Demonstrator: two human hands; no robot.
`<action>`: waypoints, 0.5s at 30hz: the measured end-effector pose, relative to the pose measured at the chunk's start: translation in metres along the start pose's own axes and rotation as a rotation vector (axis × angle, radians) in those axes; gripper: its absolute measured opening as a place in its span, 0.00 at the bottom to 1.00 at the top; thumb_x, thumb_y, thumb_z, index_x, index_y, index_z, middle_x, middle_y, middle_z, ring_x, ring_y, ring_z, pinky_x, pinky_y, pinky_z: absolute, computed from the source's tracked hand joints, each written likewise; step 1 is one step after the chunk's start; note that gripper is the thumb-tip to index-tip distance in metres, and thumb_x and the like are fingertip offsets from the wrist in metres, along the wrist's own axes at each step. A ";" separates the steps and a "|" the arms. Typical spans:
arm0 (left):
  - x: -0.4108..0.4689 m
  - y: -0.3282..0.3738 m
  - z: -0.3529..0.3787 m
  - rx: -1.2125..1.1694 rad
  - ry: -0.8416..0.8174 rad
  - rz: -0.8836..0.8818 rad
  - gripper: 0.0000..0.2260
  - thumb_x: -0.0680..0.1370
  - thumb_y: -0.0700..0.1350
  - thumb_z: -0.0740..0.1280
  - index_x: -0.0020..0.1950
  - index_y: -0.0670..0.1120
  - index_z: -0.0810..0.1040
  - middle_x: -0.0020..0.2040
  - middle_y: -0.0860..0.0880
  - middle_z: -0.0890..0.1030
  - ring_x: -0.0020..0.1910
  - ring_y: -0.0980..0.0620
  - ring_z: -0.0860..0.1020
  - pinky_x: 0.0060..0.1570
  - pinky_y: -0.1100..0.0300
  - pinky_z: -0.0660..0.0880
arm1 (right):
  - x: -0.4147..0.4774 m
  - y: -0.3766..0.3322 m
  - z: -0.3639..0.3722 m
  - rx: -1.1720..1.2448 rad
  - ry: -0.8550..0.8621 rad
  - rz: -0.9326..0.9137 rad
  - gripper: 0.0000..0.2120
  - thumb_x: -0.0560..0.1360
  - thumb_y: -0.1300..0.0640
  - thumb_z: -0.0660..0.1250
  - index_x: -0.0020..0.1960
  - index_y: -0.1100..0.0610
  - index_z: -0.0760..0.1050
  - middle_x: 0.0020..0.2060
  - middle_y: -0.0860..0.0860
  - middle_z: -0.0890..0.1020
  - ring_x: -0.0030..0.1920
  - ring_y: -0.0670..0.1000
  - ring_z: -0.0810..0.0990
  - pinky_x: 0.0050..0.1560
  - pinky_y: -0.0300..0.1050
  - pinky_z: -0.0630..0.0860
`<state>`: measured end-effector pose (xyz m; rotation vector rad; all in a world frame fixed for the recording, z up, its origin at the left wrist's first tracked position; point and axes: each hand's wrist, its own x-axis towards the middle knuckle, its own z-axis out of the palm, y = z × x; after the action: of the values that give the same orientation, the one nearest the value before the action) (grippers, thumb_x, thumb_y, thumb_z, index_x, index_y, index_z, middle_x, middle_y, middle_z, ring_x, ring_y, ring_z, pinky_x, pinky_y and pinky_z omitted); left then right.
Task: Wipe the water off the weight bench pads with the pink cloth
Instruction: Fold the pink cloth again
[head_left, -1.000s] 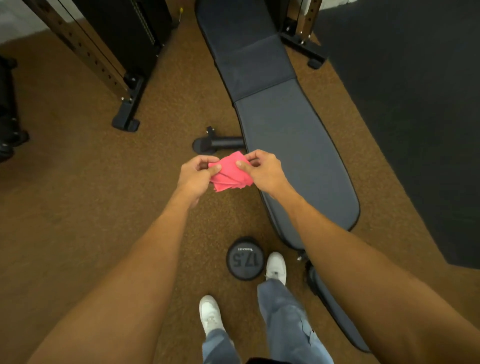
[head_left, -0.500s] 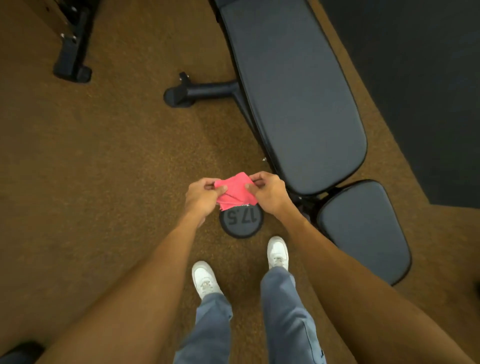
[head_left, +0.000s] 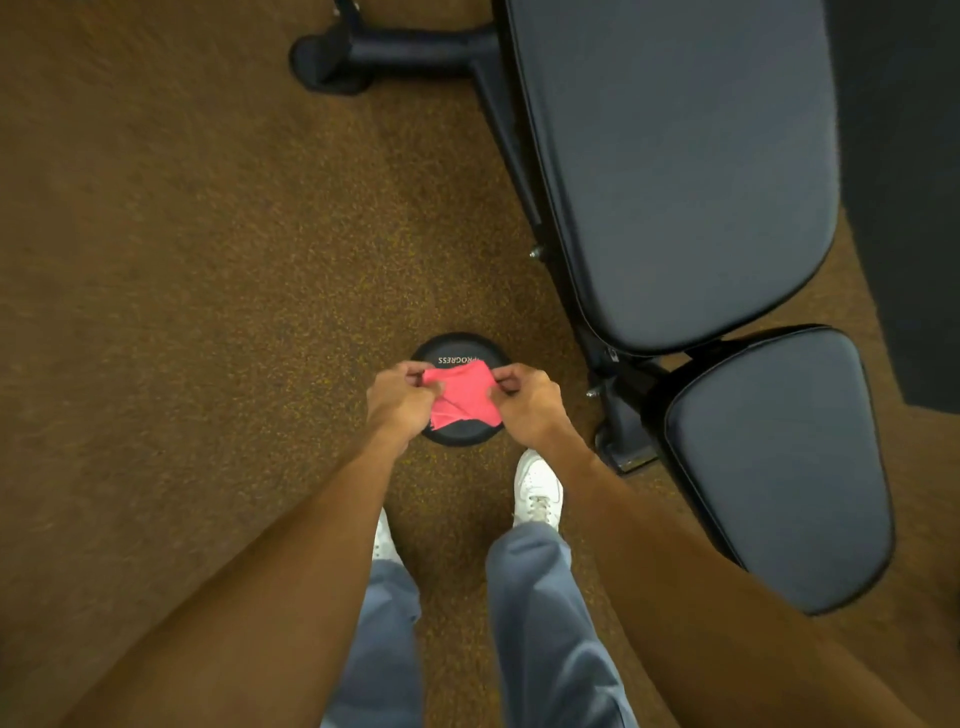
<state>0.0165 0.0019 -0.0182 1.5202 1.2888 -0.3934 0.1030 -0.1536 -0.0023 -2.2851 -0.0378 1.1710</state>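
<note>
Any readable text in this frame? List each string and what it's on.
"PROGRESS": white print, upside down to the camera, on the round black weight on the floor. Its first letter sits right at the edge of the pink cloth, which covers the rest of that face.
Back pad and seat pad: no text visible.

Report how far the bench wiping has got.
Done: the pink cloth is picked up. In hand: the left hand and right hand pinch its upper corners, holding it over the dumbbell on the floor, beside the bench and not touching it. Left: wiping the long pad and the small seat pad. I cannot make out water on either.
</note>
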 end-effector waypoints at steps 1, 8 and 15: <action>0.004 -0.007 0.004 0.019 0.005 -0.007 0.13 0.78 0.40 0.76 0.61 0.49 0.85 0.52 0.51 0.85 0.50 0.52 0.83 0.57 0.60 0.79 | 0.004 0.007 0.005 -0.004 -0.011 0.006 0.14 0.82 0.62 0.70 0.66 0.61 0.82 0.59 0.57 0.87 0.61 0.54 0.85 0.55 0.30 0.71; 0.014 -0.012 0.007 0.040 -0.049 -0.028 0.17 0.80 0.38 0.73 0.68 0.47 0.82 0.61 0.48 0.85 0.55 0.52 0.83 0.66 0.57 0.78 | 0.012 0.018 0.015 -0.001 -0.092 0.043 0.21 0.83 0.62 0.69 0.75 0.61 0.76 0.68 0.57 0.82 0.69 0.54 0.81 0.73 0.39 0.70; 0.001 0.007 -0.013 0.096 -0.047 0.005 0.10 0.82 0.43 0.71 0.63 0.50 0.84 0.59 0.50 0.85 0.60 0.52 0.81 0.69 0.58 0.74 | -0.007 -0.003 -0.005 -0.023 -0.083 0.012 0.20 0.83 0.62 0.67 0.75 0.60 0.76 0.69 0.55 0.82 0.70 0.54 0.81 0.72 0.39 0.70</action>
<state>0.0181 0.0143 -0.0111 1.5848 1.2445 -0.4904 0.1033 -0.1548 0.0065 -2.2587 -0.0693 1.2775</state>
